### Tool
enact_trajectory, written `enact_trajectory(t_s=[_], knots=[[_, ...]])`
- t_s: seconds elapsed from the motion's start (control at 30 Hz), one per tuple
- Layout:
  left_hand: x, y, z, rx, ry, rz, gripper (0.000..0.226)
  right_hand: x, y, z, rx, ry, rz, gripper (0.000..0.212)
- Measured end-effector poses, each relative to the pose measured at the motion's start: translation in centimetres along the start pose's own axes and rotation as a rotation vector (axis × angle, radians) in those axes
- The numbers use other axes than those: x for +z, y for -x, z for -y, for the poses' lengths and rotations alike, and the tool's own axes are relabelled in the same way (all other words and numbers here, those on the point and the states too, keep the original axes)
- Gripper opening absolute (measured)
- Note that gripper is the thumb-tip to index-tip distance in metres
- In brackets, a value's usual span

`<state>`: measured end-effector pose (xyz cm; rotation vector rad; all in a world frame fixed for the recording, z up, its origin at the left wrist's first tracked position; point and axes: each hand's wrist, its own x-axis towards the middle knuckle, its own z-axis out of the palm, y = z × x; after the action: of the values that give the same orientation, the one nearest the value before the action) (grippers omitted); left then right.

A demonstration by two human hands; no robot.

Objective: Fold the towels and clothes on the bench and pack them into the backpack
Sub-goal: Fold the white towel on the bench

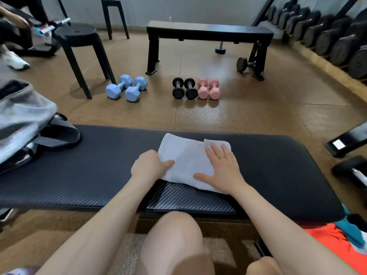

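White folded terry towel (188, 157) lies flat on the black textured padded bench (99, 171), centre of the pad, just at 12 o'clock from the person's knees. Right hand (222, 169) rests palm-down on the towel's right half, fingers straight and spread apart, thumb out toward 9 o'clock, gold ring on one finger; it presses the cloth, grips nothing. Left hand (151, 165) sits at the towel's left edge, at 9 o'clock of the right hand; thumb lies on top of the cloth, fingers curled under the edge, so it pinches the towel's near-left corner. Grey fabric backpack (23, 116) with dark straps stands on the bench's left end, at 9 o'clock from the towel, well apart from it; whether its top is open I cannot tell. Orange and teal garments (337, 233) lie at 4 o'clock, off the bench's right end. On the brown floor at 12 o'clock: pale blue dumbbells (127, 87), black dumbbells (184, 88), pink dumbbells (208, 88), a second black bench (208, 32) behind them.
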<state>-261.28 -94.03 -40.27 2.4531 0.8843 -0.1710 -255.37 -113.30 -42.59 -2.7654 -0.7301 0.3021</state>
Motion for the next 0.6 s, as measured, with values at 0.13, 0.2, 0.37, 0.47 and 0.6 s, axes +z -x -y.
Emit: enact_trajectory(t_s=[0.13,0.2,0.37,0.47,0.6], knots=[[-1.7,-0.1,-0.6,-0.001,0.438,0.146,0.024,0.2,-0.2,0.2,0.08,-0.098,-0.018,0.102],[-1.9,0.9,-1.9,0.109,0.609,0.126,0.018,0.3,-0.3,0.6,0.109,-0.15,-0.025,0.105],[-0.9,3.3,-5.1,0.479,0.527,0.02,0.014,0.4,0.3,0.6,0.076,-0.828,-0.106,0.109],[1.3,3.5,-5.3,0.583,0.374,0.132,0.027,0.0,1.5,-0.6,0.082,-1.21,-0.163,0.101],[4.0,3.0,-4.2,0.907,-0.242,0.221,0.07,-0.6,2.6,-2.7,-0.137,-0.864,-0.201,0.076]])
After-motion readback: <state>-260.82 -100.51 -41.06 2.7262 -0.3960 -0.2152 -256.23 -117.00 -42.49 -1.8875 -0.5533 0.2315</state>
